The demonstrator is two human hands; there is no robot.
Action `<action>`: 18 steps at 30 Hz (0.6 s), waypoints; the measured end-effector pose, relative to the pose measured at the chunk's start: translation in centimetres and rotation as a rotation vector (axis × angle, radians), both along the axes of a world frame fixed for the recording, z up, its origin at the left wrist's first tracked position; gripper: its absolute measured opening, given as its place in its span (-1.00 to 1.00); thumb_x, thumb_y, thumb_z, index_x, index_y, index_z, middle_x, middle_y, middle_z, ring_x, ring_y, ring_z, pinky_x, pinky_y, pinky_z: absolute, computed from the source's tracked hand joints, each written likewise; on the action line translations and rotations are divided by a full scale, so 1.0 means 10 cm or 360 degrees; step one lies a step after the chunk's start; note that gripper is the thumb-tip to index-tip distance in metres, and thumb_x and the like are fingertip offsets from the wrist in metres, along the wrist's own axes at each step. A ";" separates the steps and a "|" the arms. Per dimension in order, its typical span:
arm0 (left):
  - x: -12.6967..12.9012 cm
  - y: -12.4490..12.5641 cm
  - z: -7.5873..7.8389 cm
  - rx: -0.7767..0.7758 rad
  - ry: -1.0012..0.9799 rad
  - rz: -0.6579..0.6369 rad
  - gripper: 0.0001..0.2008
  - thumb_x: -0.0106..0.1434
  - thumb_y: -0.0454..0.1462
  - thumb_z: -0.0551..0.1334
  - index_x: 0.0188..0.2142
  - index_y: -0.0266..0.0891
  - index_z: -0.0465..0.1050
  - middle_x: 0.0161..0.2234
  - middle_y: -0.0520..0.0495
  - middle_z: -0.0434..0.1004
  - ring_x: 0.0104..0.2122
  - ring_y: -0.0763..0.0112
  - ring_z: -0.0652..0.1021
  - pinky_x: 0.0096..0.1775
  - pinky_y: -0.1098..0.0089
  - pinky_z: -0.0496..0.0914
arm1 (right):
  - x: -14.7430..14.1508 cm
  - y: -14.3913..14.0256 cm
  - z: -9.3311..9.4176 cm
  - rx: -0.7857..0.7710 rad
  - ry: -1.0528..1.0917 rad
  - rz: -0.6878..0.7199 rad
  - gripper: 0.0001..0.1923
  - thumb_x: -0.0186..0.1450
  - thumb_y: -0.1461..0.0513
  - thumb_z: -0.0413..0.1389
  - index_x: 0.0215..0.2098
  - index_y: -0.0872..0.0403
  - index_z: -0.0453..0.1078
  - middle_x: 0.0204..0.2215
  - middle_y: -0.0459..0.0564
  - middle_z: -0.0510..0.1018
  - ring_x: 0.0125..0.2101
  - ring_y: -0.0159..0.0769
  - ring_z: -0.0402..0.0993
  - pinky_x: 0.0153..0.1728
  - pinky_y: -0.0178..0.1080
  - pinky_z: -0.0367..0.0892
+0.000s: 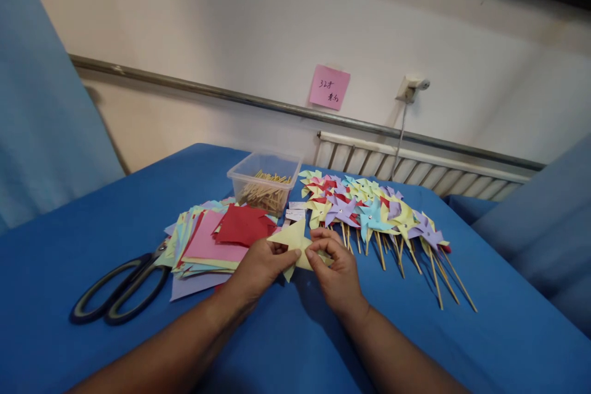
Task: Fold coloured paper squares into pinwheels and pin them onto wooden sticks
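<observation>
Bare blue worktop (295, 345) lies open along the near edge, between and on both sides of the forearms. To the left, scissors (120, 288) lie flat, blocking a low sweep there. Just beyond the hands, a spread of paper squares (217, 237) fills the left middle, and a row of pinwheels (369, 212) with sticks pointing near fills the right. A clear box of sticks (264, 181) stands behind, between them. The far left corner is free.

2 bare forearms, no sleeves; hands (295, 268) ungloved, ringless.
</observation>
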State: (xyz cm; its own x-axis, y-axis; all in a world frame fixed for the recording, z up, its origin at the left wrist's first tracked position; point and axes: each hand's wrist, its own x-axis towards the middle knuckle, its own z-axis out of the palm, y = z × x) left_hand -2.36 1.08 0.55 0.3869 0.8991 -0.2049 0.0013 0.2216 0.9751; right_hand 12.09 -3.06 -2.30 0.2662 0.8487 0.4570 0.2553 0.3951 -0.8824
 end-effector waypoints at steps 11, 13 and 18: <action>0.03 0.00 0.00 -0.0025 -0.0031 -0.0030 -0.78 -0.06 -0.24 0.38 -0.41 -0.35 0.55 -0.51 -0.06 0.59 -0.51 0.36 0.52 -0.44 0.42 0.34 | -0.02 0.02 -0.04 -0.0014 0.0010 -0.0017 -0.94 0.18 0.31 0.12 -0.45 0.05 0.40 -0.19 0.02 0.48 -0.11 -0.21 0.40 -0.01 -0.12 0.23; 0.03 0.00 0.00 -0.0036 -0.0051 -0.0017 -0.76 -0.07 -0.25 0.39 -0.39 -0.34 0.56 -0.50 -0.07 0.60 -0.50 0.34 0.53 -0.43 0.41 0.35 | -0.02 0.02 -0.05 -0.0033 0.0026 0.0003 -0.95 0.18 0.30 0.12 -0.45 0.06 0.39 -0.18 0.03 0.47 -0.11 -0.21 0.40 -0.02 -0.13 0.24; 0.00 0.02 0.00 -0.0217 -0.0201 0.0011 -0.77 -0.02 -0.25 0.38 -0.36 -0.37 0.56 -0.44 -0.15 0.62 -0.46 0.32 0.55 -0.38 0.39 0.38 | -0.01 -0.02 -0.05 0.0055 0.0044 -0.0010 -0.86 0.20 0.33 0.05 -0.28 0.04 0.39 -0.11 0.05 0.43 -0.05 -0.18 0.36 -0.02 -0.12 0.25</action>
